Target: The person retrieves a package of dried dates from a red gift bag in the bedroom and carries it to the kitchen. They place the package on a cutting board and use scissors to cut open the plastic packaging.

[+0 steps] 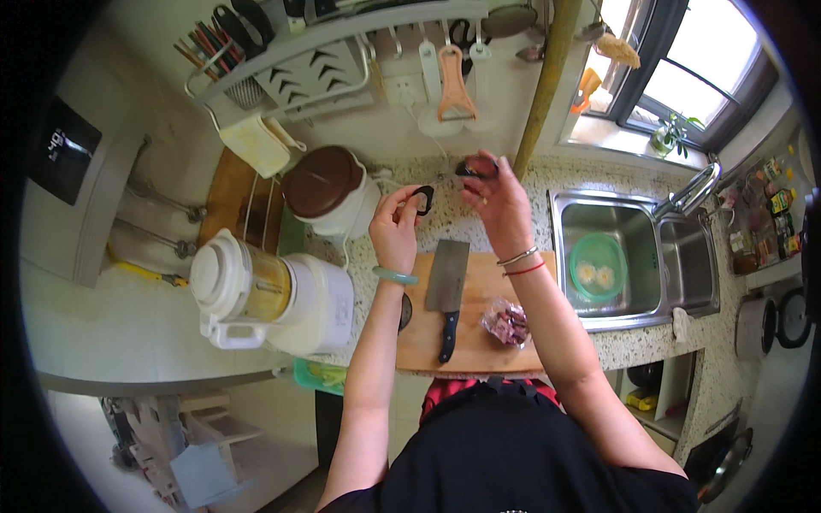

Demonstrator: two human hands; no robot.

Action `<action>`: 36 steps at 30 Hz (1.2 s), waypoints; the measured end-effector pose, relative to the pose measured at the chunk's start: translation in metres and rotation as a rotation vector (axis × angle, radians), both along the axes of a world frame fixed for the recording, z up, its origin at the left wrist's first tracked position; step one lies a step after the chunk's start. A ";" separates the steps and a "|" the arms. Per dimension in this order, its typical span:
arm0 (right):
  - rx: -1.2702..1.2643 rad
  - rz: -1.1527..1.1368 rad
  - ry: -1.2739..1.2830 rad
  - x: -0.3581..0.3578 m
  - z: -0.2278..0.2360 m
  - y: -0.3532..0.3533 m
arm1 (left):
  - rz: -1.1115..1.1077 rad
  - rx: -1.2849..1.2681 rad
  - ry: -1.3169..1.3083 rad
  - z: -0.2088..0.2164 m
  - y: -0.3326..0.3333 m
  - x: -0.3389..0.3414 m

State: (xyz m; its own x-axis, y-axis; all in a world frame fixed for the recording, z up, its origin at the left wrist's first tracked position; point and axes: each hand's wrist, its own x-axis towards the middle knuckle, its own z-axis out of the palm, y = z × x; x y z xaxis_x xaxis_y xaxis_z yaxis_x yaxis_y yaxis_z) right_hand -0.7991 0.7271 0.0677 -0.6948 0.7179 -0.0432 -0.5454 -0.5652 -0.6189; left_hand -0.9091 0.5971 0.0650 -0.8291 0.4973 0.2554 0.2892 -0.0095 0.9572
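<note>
My left hand [396,227], a pale green bangle at its wrist, pinches a small round black piece with a pale inner face [423,200], which looks like a cap. To its right, my right hand [505,205] is raised with its fingers around a small dark, reddish object [477,168]; motion blur hides its exact kind. Both hands are above the counter, beyond the wooden cutting board [475,342]. On the board lie a cleaver [447,278] with a black handle and a clear plastic wrap of chopped reddish meat [506,325]. A dark round thing [404,313] shows partly behind my left forearm.
A white blender [248,286] and a white pot with a brown lid [323,184] stand at left. The steel sink [564,256] at right holds a green basin [597,289] with two pale round pieces. A peeler [453,81] hangs on the back wall.
</note>
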 end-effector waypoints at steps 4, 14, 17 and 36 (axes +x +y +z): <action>-0.003 -0.038 -0.158 0.048 -0.021 -0.006 | -0.045 -0.082 0.071 -0.030 -0.028 0.033; -0.106 0.230 -0.307 0.130 -0.077 -0.048 | -0.236 -0.014 -0.525 -0.074 -0.039 0.105; -0.060 0.348 -0.313 0.140 -0.080 -0.049 | -0.304 -0.033 -0.606 -0.077 -0.034 0.120; -0.118 0.348 -0.512 0.188 -0.113 -0.038 | -0.336 -0.609 -0.436 -0.154 -0.047 0.140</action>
State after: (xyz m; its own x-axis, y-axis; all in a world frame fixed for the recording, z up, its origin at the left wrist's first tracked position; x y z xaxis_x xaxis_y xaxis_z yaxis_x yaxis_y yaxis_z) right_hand -0.6109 0.6895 -0.0453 -0.7575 0.4231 -0.4972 0.0318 -0.7368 -0.6754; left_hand -0.7687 0.5498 -0.0891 -0.5736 0.6841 -0.4505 -0.0361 0.5284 0.8483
